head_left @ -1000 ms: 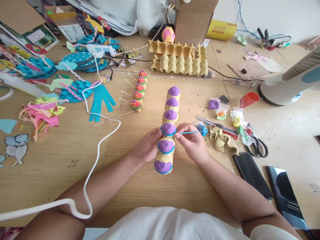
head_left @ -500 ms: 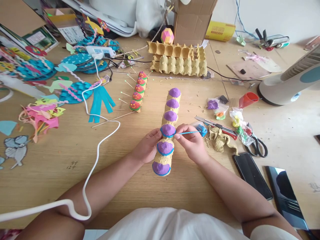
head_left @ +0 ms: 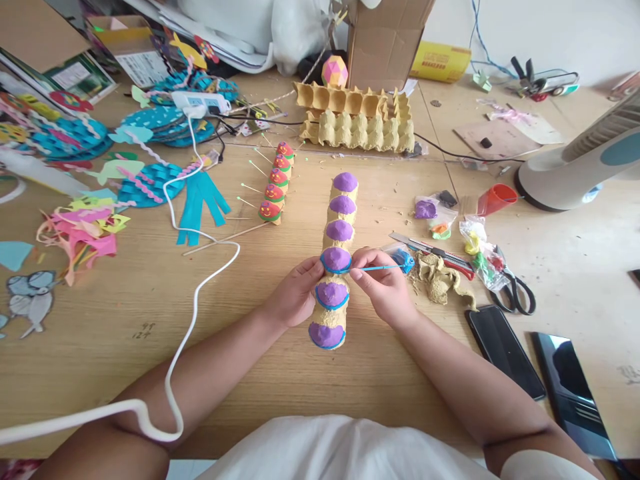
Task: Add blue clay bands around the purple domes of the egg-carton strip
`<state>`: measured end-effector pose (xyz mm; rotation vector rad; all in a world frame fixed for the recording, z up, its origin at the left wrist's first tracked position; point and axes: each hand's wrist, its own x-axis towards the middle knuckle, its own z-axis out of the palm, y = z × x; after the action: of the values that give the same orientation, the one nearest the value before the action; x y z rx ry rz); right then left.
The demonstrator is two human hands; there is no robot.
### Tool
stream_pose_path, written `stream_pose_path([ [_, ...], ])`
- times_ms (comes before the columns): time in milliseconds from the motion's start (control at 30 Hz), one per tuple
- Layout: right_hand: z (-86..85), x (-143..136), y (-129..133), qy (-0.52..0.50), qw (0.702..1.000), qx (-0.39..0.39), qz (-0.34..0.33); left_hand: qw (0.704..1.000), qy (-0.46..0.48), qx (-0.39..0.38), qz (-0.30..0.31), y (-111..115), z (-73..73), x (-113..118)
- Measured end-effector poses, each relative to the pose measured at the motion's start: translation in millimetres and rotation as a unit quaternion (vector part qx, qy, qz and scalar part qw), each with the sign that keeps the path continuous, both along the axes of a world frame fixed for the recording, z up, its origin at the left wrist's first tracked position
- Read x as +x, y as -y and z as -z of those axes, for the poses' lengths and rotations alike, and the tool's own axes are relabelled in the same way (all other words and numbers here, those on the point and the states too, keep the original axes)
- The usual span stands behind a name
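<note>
A strip of egg carton [head_left: 330, 317] with several purple-covered bumps runs away from me over the table. Blue edging curves along the near side of the closest bumps. At mid-strip my left hand [head_left: 301, 292] grips the left side, its thumb against a purple bump. On the opposite side my right hand [head_left: 383, 285] is closed in a pinch on a thin blue clay strand [head_left: 383, 268]. One end of that strand lies along the bump's lower edge; the other sticks out right, near a bag of blue clay [head_left: 406, 260].
A painted caterpillar strip [head_left: 275, 190] with pins stands behind left, a white cable [head_left: 197, 293] closer in. Egg cartons [head_left: 365, 132] lie at the back. To the right are a utility knife [head_left: 435, 253], scissors [head_left: 515, 293], phones [head_left: 505, 353] and a red cup [head_left: 497, 199].
The egg carton strip has turned slightly: its far end moved left and its near end right. The strand's free end has shifted a little right and down. Both hands keep their grip.
</note>
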<state>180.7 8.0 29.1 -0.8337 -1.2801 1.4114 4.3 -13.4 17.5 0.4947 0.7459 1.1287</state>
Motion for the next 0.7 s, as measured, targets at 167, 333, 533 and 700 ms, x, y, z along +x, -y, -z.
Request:
stream_pose_path([
  [167,1.5,-0.9,1.2,0.009,1.0,0.009,0.009,1.0,0.005,0.003,0.002,0.3,3.2,0.1],
  [333,2.8,-1.0,3.0,0.025,0.999,0.019,0.02,1.0,0.018,-0.001,0.015,1.2,3.1,0.4],
  [533,1.7,-1.7,3.8,0.03,0.999,0.02,0.023,1.0,0.021,-0.01,0.003,0.5,0.3,0.7],
  [700,0.2,-2.1,3.1,0.005,1.0,0.004,0.022,1.0,0.015,-0.01,0.012,-0.3,-2.0,0.2],
])
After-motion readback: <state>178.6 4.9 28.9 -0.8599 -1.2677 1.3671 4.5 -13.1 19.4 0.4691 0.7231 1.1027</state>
